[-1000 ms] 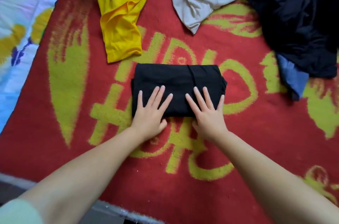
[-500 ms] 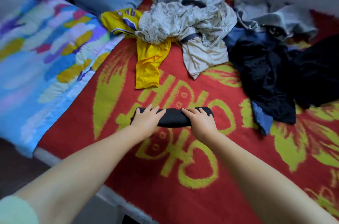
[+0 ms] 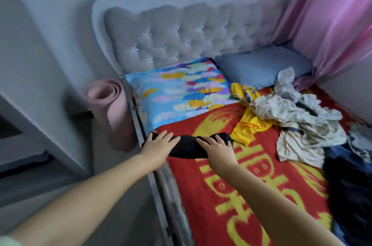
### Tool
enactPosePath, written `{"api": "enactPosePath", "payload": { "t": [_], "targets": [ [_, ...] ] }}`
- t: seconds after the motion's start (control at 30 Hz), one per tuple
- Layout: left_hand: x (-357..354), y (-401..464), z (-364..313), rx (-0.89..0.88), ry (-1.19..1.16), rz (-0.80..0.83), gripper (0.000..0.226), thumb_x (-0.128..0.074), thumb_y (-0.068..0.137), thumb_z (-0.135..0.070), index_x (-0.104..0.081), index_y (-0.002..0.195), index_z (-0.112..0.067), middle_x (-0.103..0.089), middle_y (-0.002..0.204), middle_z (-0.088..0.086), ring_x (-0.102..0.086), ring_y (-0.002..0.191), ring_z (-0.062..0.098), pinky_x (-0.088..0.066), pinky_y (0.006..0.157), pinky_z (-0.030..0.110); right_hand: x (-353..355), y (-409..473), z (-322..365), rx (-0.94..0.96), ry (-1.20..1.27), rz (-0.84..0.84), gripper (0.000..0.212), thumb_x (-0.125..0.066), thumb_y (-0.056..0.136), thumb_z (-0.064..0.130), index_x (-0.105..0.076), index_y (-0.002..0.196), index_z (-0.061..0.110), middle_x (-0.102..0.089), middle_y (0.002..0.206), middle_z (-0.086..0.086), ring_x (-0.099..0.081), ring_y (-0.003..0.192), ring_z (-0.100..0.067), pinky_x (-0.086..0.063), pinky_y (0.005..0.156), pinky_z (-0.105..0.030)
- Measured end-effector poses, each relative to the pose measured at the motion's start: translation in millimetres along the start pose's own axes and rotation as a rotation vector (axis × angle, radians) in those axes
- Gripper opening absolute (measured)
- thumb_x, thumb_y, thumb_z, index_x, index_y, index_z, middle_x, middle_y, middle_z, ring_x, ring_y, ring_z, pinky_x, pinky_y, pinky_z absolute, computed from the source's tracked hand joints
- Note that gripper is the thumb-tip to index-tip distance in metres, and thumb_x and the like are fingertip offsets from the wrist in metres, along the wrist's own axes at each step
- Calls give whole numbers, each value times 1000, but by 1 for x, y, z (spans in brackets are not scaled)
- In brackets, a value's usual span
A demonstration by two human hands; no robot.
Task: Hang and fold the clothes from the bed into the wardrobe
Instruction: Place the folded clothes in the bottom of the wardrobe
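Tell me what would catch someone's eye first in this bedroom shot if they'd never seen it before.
Probably the red blanket with big yellow characters covering the bed, where the left hand and right hand hold a folded black garment near the bed's left edge. Behind them, a heap of unfolded clothes with a yellow jersey sprawls at right, under a tufted grey headboard.

Your left hand [image 3: 159,146] and right hand [image 3: 218,150] hold the folded black garment [image 3: 189,148] by its ends at the red blanket's [image 3: 221,195] edge, near the yellow shirt [image 3: 246,127].
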State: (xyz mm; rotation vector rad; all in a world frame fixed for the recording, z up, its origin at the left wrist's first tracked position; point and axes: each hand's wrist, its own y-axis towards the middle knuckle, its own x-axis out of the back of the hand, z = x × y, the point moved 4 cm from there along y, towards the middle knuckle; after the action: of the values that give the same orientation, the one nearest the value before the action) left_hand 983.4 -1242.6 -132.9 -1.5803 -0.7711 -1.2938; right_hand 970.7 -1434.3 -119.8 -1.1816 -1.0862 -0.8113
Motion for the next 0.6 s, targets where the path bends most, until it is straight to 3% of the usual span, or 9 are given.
{"api": "enactPosePath", "payload": {
  "t": [0.27,0.47,0.6],
  "targets": [
    [-24,-189,183,385,-82,-54,76,-36,90,8,-10,153,-27,-11,160,1,-5,147,21,-17,113,54,27,16,250,389,-138,-19,83,-50,88,1,-11,152,36,-20,157,6,-11,146,-30,-19,113,-59],
    [-60,-387,325,625,-104,29,73,-33,91,8,-10,153,-23,-12,159,5,-6,147,24,-20,113,54,8,-3,498,686,-196,-17,77,-47,90,5,-13,153,33,-25,155,2,-14,145,-30,-21,112,-59],
    [-80,-487,387,757,-114,33,73,-38,89,5,-14,152,-23,-23,154,5,-20,143,24,-25,111,49,-1,-25,617,834,-191,17,75,-47,93,3,-13,153,33,-21,157,3,-11,146,-32,-16,113,-61]
  ]
}}
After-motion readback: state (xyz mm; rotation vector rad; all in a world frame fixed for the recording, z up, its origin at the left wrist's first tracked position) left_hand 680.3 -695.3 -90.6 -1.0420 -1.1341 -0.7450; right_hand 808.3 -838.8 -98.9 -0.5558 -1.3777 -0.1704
